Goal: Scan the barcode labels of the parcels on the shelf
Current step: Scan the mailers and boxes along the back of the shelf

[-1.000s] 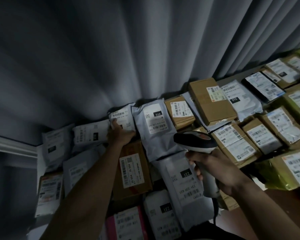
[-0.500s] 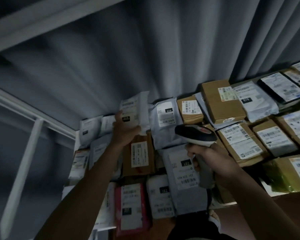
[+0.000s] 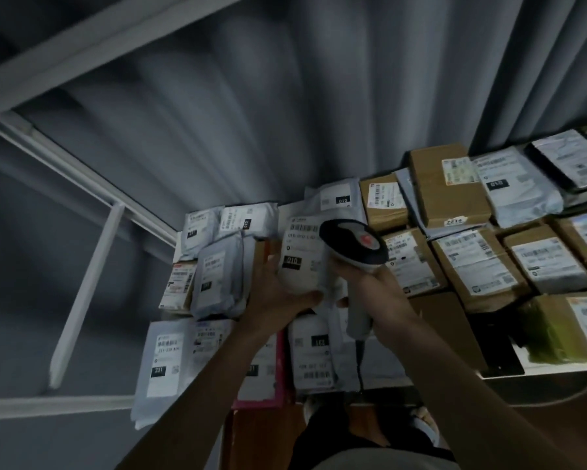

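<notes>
White metal bars of the shelf frame (image 3: 91,184) cross the left side, with a grey curtain (image 3: 285,96) hanging behind. Next to the frame, soft white bags (image 3: 217,269) lie in a pile on the shelf, each with a label on top. One big white bag (image 3: 164,364) sits at the front edge, and it has a black tag that reads 231. A pink parcel (image 3: 278,378) peeks out from under the left arm.

In the middle, the left hand (image 3: 275,296) holds up a white parcel (image 3: 302,262). The fingers go under it and the thumb curls over its bottom edge, so the hand is gripping it. This parcel is lifted above the pile, and its label faces up. You can see a barcode near the top and a black tag that reads 010.

Just to the right, the right hand (image 3: 370,283) is wrapped tight round the handle of a barcode scanner (image 3: 353,245). The scanner's dark head sits over the right side of the held parcel, and a red patch shows on top of the head. A cord hangs down from the handle.

Further right, brown cardboard boxes (image 3: 455,195) lie in rows on the shelf, all with white labels. A grey bag (image 3: 519,195) with a 010 tag rests among them. At the far right a box in green wrap (image 3: 553,330) sits at the front edge.
</notes>
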